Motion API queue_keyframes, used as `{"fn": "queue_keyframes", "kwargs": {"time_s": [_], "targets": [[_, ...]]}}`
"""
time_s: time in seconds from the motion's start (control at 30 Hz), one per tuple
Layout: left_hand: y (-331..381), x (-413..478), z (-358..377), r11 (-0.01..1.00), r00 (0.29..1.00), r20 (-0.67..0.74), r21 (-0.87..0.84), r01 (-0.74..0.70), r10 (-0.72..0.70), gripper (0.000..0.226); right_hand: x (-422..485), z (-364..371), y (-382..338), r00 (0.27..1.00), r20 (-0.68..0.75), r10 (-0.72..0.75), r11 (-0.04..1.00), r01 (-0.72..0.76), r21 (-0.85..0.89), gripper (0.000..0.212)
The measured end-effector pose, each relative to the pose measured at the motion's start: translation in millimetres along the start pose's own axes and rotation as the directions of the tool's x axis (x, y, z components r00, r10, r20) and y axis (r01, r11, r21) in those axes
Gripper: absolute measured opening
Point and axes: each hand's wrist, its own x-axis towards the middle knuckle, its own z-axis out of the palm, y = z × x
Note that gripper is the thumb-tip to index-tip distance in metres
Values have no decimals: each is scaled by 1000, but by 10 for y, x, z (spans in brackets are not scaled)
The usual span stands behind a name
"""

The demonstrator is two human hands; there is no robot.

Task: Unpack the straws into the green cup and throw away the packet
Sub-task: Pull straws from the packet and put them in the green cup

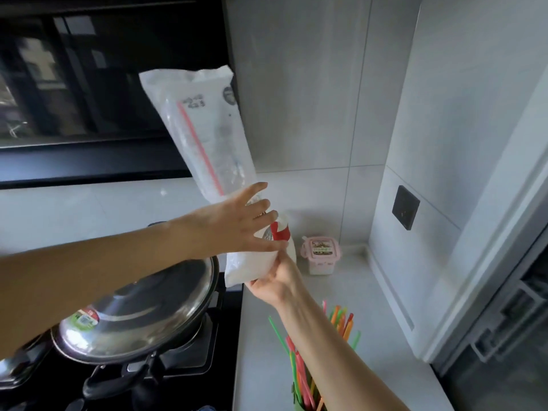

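Observation:
I hold a clear plastic packet (204, 129) upright above the counter, with one pink straw (200, 149) left inside it. My left hand (240, 223) reaches across from the left and grips the packet's narrowed middle, fingers spread, thumb below. My right hand (274, 281) grips the packet's white lower end, which carries a red label (280, 231). Several coloured straws (299, 366) stand in the green cup (299, 406) at the bottom edge, under my right forearm. Only a sliver of the cup shows.
A wok with a steel lid (139, 310) sits on the black gas hob (189, 378) at the left. A pink lidded container (321, 255) stands in the counter's back corner. A dark wall socket (405, 207) is on the right wall. The grey counter (341, 292) runs between hob and wall.

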Motion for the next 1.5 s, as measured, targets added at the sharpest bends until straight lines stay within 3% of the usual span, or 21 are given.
{"fn": "queue_keyframes", "kwargs": {"time_s": [0.13, 0.37, 0.47, 0.53, 0.63, 0.7, 0.77, 0.87, 0.97, 1.03, 1.07, 1.17, 1.27, 1.33, 1.43, 1.5], "targets": [[2, -40, -22, 999, 999, -14, 34, -28, 29, 122, 60, 39, -27, 993, -119, -11, 999, 17, 52, 34], [-66, -70, 43, 999, 998, -37, 18, 45, -44, 101, 28, -28, -49, 994, -104, -22, 999, 26, 42, 25], [-71, -108, 130, 993, 993, -41, -42, 113, -114, 101, -114, -136, -127, 999, -48, -17, 996, 13, -90, 10], [-52, -143, 197, 982, 984, -48, -81, 169, -173, 98, -235, -206, -203, 998, -52, -46, 973, 33, -230, 11], [-3, -181, 309, 940, 955, -2, -180, 290, -295, 98, -417, -327, -393, 962, -78, -260, 884, 205, -421, 18], [49, -208, 363, 865, 916, 90, -307, 398, -390, 91, -554, -431, -607, 895, -69, -441, 819, 369, -440, 21], [136, -217, 417, 747, 867, 204, -443, 496, -455, 75, -697, -550, -883, 824, -85, -560, 800, 511, -314, 30], [287, -215, 482, 527, 783, 323, -598, 604, -531, 60, -899, -681, -1214, 696, -129, -707, 699, 658, -279, 17], [387, -203, 528, 383, 730, 376, -664, 642, -571, 54, -1032, -721, -1385, 455, -143, -879, 454, 704, -546, 28], [383, -199, 517, 330, 694, 367, -681, 654, -620, 45, -1147, -644, -1418, 334, -12, -943, 250, 683, -686, 31], [361, -200, 490, 285, 661, 359, -695, 661, -659, 38, -1204, -594, -1411, 318, 94, -943, 153, 667, -729, 32], [283, -195, 361, 151, 577, 360, -741, 654, -733, 31, -1288, -513, -1314, 408, 439, -800, -141, 583, -800, 28], [241, -175, 171, 79, 547, 340, -793, 604, -765, 34, -1238, -534, -1084, 521, 607, -601, -354, 507, -786, 23], [250, -156, 25, 20, 529, 334, -832, 554, -780, 33, -1150, -624, -912, 610, 643, -464, -474, 442, -761, 18], [298, -138, -166, -96, 502, 360, -874, 476, -786, 31, -968, -869, -678, 794, 546, -268, -640, 277, -717, 19], [327, -144, -287, -220, 480, 430, -874, 433, -764, 26, -851, -1057, -553, 845, 497, -197, -733, 209, -647, 22]]}}
